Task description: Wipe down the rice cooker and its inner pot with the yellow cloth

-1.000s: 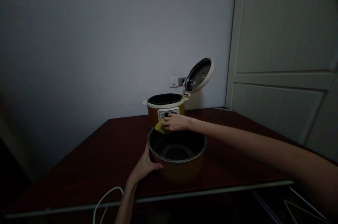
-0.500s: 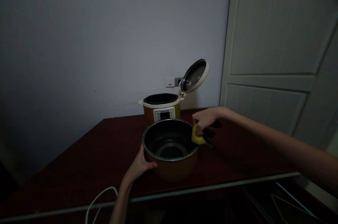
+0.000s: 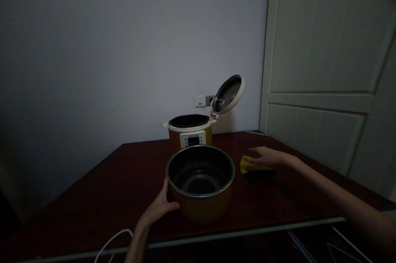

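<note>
A rice cooker's inner pot (image 3: 202,205), dark inside and brownish-orange outside, stands upright near the table's front edge. My left hand (image 3: 159,207) grips its left side, thumb on the front wall and the other fingers hidden behind. Right of the pot, a yellow cloth or sponge (image 3: 246,165) lies on the table; dim light hides its exact kind. My right hand (image 3: 266,156) is over it, fingers stretched and apart, at least one touching or just above it. Behind the pot sits the rice cooker (image 3: 176,137), its lid (image 3: 229,94) raised.
The dark red table (image 3: 123,188) meets a pale wall (image 3: 123,48) with a socket (image 3: 200,101). A white panelled door (image 3: 318,69) stands at the right. A white cable (image 3: 114,236) hangs over the front edge at the left.
My right hand has moved right, away from the pot's rim, bringing the yellow thing down onto the table, and its fingers have spread. My left hand stays on the pot.
</note>
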Available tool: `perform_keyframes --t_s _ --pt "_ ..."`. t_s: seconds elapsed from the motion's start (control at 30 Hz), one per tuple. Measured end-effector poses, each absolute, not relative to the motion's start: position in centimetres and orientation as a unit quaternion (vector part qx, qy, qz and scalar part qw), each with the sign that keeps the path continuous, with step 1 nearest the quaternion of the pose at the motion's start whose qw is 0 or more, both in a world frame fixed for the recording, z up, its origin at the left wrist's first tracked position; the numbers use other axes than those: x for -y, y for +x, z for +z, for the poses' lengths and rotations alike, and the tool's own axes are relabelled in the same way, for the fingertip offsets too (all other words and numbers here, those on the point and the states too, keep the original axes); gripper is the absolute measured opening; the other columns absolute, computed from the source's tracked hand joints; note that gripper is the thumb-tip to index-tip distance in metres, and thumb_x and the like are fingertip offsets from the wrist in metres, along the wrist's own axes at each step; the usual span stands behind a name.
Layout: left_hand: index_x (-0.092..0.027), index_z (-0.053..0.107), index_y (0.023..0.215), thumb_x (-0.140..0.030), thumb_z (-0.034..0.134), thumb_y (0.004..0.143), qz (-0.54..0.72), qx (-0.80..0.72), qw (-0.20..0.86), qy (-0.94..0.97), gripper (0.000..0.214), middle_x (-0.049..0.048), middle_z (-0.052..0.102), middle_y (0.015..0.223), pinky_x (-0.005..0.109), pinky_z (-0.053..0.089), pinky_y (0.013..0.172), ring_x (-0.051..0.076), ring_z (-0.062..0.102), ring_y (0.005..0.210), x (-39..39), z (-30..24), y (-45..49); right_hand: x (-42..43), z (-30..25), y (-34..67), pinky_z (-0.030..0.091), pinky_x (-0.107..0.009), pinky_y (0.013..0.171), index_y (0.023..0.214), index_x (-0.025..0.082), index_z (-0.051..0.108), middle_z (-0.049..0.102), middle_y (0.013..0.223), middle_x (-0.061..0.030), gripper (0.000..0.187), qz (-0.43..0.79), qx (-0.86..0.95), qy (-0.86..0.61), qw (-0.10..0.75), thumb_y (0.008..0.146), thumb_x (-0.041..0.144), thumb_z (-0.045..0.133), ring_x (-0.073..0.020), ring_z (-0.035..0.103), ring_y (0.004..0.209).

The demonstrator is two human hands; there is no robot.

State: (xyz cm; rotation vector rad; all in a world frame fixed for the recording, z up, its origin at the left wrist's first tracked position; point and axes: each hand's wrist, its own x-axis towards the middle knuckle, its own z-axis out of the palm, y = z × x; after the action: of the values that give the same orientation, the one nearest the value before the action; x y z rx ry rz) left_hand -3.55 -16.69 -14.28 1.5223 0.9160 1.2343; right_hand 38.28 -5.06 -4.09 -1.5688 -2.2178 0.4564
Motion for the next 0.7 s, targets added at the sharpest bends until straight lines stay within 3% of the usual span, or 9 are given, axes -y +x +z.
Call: perform_keyframes --t_s 0.13,0.2,0.23,0.27,0.33,0.4,0.5,0.7 --pt "-0.025 0.038 0.138 -0.06 0.07 0.062 0.588 -0.32 0.493 0.556 0.09 0.0107 0.031 0.15 0.042 0.036 0.104 0.032 0.026 0.137 17.4 -13.6 -5.1 6.9 -4.1 36.4 0.05 -0.026 0.051 0.126 0.011 0.05 0.067 0.096 -0.0138 0.056 0.29 0.759 -0.534 0.232 0.086 0.05 0.048 -0.0184 0.065 0.068" --pt "-0.021 0.046 0.13 -0.055 0.065 0.07 0.631 -0.371 0.456 0.506 0.071 0.0136 0.048 0.137 0.038 0.047 0.09 0.029 0.047 0.122 17.4 -12.4 -5.3 7.9 -3.7 35.1 0.048 -0.023 0.044 0.129 0.01 0.044 0.068 0.082 -0.0101 0.056 0.373 0.728 -0.516 0.253 0.09 0.05 0.041 -0.0144 0.061 0.055" --pt "-0.017 0.05 0.125 -0.052 0.063 0.073 0.638 -0.42 0.435 0.477 0.064 0.0138 0.059 0.121 0.034 0.052 0.078 0.025 0.06 0.105 17.3 -11.6 -5.2 8.3 -3.6 34.5 0.047 -0.022 0.042 0.127 0.01 0.044 0.067 0.075 -0.0082 0.054 0.405 0.715 -0.506 0.26 0.091 0.05 0.04 -0.0127 0.059 0.05" --pt "-0.015 0.051 0.121 -0.05 0.061 0.075 0.634 -0.466 0.417 0.455 0.059 0.0109 0.066 0.1 0.029 0.052 0.062 0.02 0.065 0.083 17.0 -10.9 -5.0 8.7 -3.5 33.9 0.045 -0.02 0.04 0.124 0.01 0.045 0.066 0.07 -0.0065 0.052 0.432 0.704 -0.499 0.263 0.091 0.049 0.04 -0.0114 0.056 0.045" --pt "-0.013 0.051 0.116 -0.049 0.057 0.077 0.613 -0.528 0.392 0.438 0.053 0.0002 0.061 0.063 0.021 0.04 0.039 0.013 0.055 0.047 16.2 -9.5 -4.5 9.4 -3.5 32.7 0.043 -0.018 0.037 0.118 0.011 0.048 0.064 0.061 -0.004 0.047 0.47 0.685 -0.491 0.263 0.092 0.049 0.041 -0.0096 0.052 0.04" --pt "-0.014 0.054 0.111 -0.05 0.053 0.079 0.594 -0.549 0.373 0.455 0.049 -0.0057 0.052 0.048 0.019 0.028 0.031 0.011 0.042 0.033 15.2 -8.6 -3.9 10.1 -3.5 31.7 0.042 -0.017 0.036 0.11 0.012 0.052 0.063 0.059 -0.0027 0.043 0.491 0.676 -0.481 0.267 0.091 0.049 0.042 -0.0084 0.051 0.038" --pt "-0.014 0.061 0.097 -0.048 0.057 0.077 0.576 -0.547 0.361 0.489 0.04 -0.0048 0.054 0.049 0.018 0.024 0.03 0.009 0.041 0.033 13.9 -7.9 -3.1 10.8 -3.8 30.6 0.042 -0.016 0.036 0.1 0.013 0.056 0.061 0.06 -0.0015 0.037 0.51 0.665 -0.468 0.279 0.091 0.046 0.044 -0.0072 0.051 0.04" --pt "-0.012 0.068 0.087 -0.029 0.07 0.068 0.559 -0.519 0.405 0.504 0.026 0.0059 0.07 0.073 0.024 0.047 0.054 0.017 0.063 0.062 13.0 -7.3 -2.7 10.9 -4.6 29.8 0.04 -0.014 0.037 0.112 0.013 0.056 0.058 0.058 0.0019 0.034 0.538 0.638 -0.448 0.321 0.084 0.031 0.058 -0.0065 0.052 0.043"
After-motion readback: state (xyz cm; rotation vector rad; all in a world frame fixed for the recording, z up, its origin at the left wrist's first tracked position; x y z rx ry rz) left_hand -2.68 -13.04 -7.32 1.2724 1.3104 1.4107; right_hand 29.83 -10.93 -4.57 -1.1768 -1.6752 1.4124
